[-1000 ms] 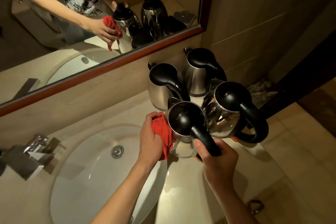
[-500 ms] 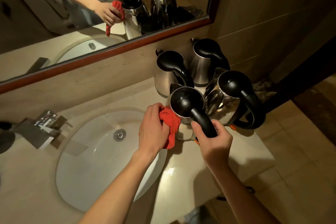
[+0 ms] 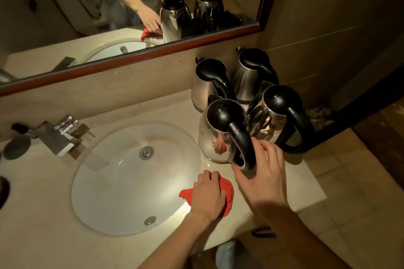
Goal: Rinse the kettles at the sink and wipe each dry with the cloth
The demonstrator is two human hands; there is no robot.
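Several steel kettles with black lids and handles stand at the counter's right end. The nearest kettle (image 3: 215,135) rests upright on the counter beside the sink (image 3: 131,181). My right hand (image 3: 262,172) curls round the lower part of its black handle. My left hand (image 3: 207,194) grips the red cloth (image 3: 227,190), which lies on the counter at the sink's right rim, a little in front of that kettle. Another kettle (image 3: 277,116) stands to its right, and two more (image 3: 205,85) (image 3: 251,72) stand behind, near the wall.
A chrome faucet (image 3: 59,135) sits left of the basin, with the drain (image 3: 146,152) in the middle. A framed mirror (image 3: 131,17) runs along the wall. The counter (image 3: 306,190) ends just right of the kettles, above a tiled floor (image 3: 360,214).
The nearest kettle now stands on the counter. My left hand has taken the cloth off the kettle's side and down onto the counter by the sink rim.
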